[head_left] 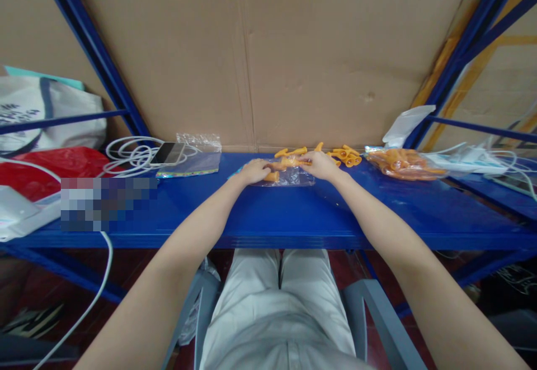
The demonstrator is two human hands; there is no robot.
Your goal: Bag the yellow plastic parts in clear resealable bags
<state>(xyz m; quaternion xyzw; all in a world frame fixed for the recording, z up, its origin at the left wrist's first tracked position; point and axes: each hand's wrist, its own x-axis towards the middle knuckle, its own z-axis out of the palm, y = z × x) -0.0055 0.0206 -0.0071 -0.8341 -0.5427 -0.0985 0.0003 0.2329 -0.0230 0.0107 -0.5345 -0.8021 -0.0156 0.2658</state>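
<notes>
Both my hands rest at the back of a blue metal shelf (268,213). My left hand (254,170) is curled closed on a small clear plastic bag (289,177) that holds a few orange plastic pieces. My right hand (321,165) pinches an orange piece (289,162) at the bag's opening, fingers closed. A loose pile of the same orange pieces (342,155) lies just behind and right of my right hand.
A fuller bag of orange pieces (400,163) lies at the right, with white cables and packets (470,157) beyond it. At the left lie a phone (168,153) on coiled white cable, an empty clear bag (197,152), a red bag (54,163). Cardboard (268,51) walls the back.
</notes>
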